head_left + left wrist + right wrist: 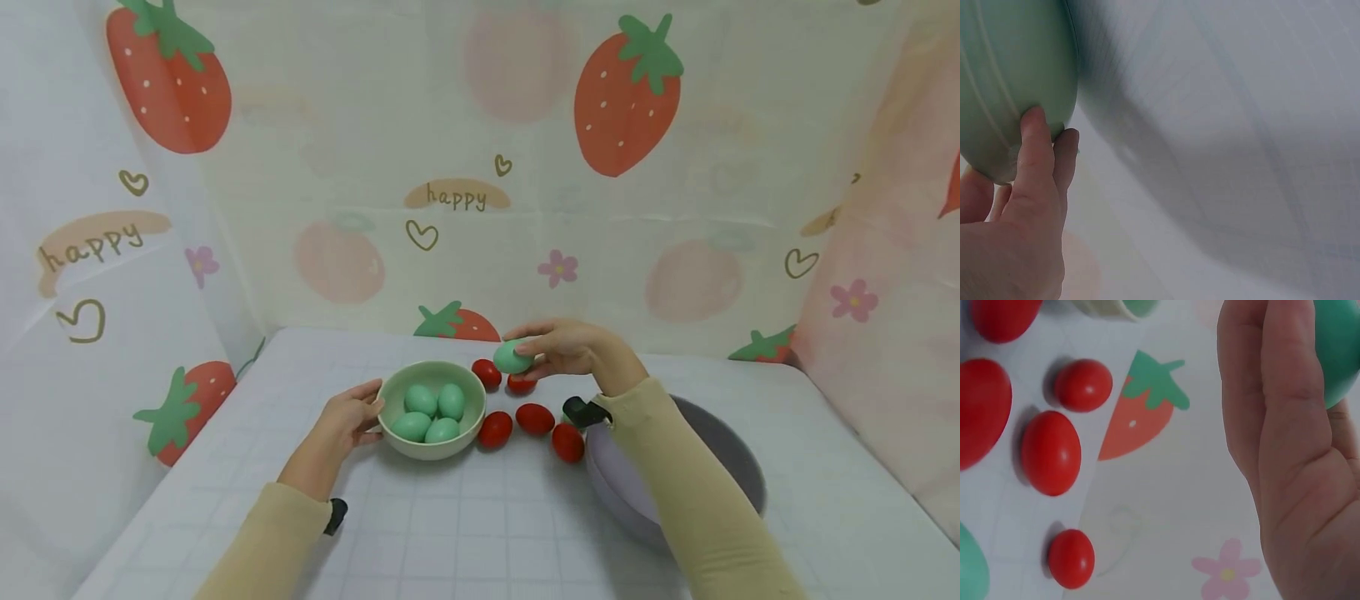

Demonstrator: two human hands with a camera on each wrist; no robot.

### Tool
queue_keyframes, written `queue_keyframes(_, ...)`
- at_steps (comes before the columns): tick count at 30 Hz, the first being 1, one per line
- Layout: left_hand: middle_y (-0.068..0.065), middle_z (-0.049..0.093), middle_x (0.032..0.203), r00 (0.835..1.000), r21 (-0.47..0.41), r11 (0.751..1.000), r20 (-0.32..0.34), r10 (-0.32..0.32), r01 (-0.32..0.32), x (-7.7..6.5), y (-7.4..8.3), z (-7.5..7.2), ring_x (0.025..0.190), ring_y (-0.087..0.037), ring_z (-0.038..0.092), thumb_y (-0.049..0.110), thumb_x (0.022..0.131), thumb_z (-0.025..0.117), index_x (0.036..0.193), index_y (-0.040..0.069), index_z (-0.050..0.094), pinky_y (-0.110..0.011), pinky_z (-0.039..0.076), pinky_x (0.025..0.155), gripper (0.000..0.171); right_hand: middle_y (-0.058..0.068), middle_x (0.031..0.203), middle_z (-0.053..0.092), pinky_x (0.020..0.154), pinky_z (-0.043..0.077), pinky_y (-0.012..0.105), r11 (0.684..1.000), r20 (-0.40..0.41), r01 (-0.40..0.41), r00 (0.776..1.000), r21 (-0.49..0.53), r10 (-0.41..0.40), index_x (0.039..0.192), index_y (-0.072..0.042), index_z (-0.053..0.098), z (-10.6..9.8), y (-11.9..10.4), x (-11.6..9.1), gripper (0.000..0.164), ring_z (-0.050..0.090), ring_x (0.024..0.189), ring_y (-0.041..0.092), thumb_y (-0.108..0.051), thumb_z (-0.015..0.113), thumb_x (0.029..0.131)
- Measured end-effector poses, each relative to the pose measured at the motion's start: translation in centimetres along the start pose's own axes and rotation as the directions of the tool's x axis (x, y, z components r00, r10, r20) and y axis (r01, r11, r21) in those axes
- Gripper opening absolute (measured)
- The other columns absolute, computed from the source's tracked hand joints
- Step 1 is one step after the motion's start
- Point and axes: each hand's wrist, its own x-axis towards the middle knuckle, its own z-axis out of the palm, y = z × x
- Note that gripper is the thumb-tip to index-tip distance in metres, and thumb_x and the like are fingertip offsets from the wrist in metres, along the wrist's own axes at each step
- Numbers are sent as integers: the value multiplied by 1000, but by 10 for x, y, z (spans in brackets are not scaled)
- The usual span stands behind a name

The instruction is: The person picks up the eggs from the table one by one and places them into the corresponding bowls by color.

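Observation:
A pale green bowl (431, 451) stands on the table with several green eggs (412, 427) inside it. My left hand (347, 421) holds the bowl at its left side, thumb near the rim and fingers against the outer wall, as the left wrist view also shows. Above the table, to the right of the bowl, my right hand (566, 348) pinches another green egg (512, 357) between thumb and fingers. Beneath and around that hand lie several red eggs (535, 419). One more green egg (969, 565) shows at the edge of the right wrist view, mostly hidden by my wrist in the head view.
A large grey-purple basin (618, 483) stands on the right, partly covered by my right forearm. The table (442, 533) has a white cloth with a faint grid. Behind it hangs a curtain (465, 275) printed with strawberries, flowers and hearts.

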Motion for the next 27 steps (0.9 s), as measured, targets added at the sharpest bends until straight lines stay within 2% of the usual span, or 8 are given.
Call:
queue_keyframes(5, -12, 33, 154, 1000, -12, 1000, -9, -6, 6, 0, 1, 0, 127, -29, 47, 2, 100, 49, 151, 9, 35, -35, 53, 78, 53, 15, 116, 56, 81, 56, 34, 999, 2, -18, 1000, 41, 18, 138, 2, 46, 10, 3, 10, 40, 64, 95, 34, -4, 53, 99)
queue_keyframes(9, -12, 33, 153, 1000, -11, 1000, -14, -6, 6, -1, 0, 0, 127, -29, 46, 2, 100, 48, 151, 9, 35, -37, 53, 81, 53, 16, 116, 57, 75, 56, 30, 997, -3, -38, 999, 72, 38, 141, 1, 44, 20, 6, 18, 43, 66, 89, 32, -4, 53, 99)
queue_keyframes(16, -14, 32, 154, 1000, 0, 1000, 0, 10, -10, -3, -2, 1, 131, -34, 44, 1, 101, 47, 151, 7, 33, -48, 43, 99, 52, 14, 113, 55, 72, 57, 31, 989, -30, -68, 997, 135, 73, 141, 0, 46, 38, 15, 26, 44, 67, 84, 30, -4, 55, 98)
queue_keyframes(19, -12, 29, 155, 1000, 8, 1000, -7, 24, -24, -6, -2, 3, 129, -33, 45, 0, 101, 47, 151, 7, 32, -44, 48, 94, 53, 13, 112, 54, 73, 58, 32, 988, -34, -65, 997, 140, 70, 141, 0, 46, 43, 18, 30, 44, 67, 83, 28, -5, 55, 98)
queue_keyframes(24, -9, 28, 155, 999, 8, 999, -36, 38, -38, -7, 0, 5, 122, -30, 52, 1, 100, 49, 151, 9, 34, -31, 55, 73, 53, 12, 110, 54, 76, 57, 34, 991, -3, -44, 999, 126, 45, 138, 1, 47, 49, 25, 40, 41, 65, 83, 28, -6, 54, 99)
queue_keyframes(27, -9, 29, 155, 998, 17, 999, -50, 32, -32, -8, 0, 5, 120, -30, 54, 2, 100, 49, 150, 10, 36, -29, 55, 70, 53, 12, 108, 56, 73, 57, 32, 992, 13, -39, 999, 124, 37, 133, 0, 52, 54, 30, 47, 36, 65, 82, 27, -6, 55, 98)
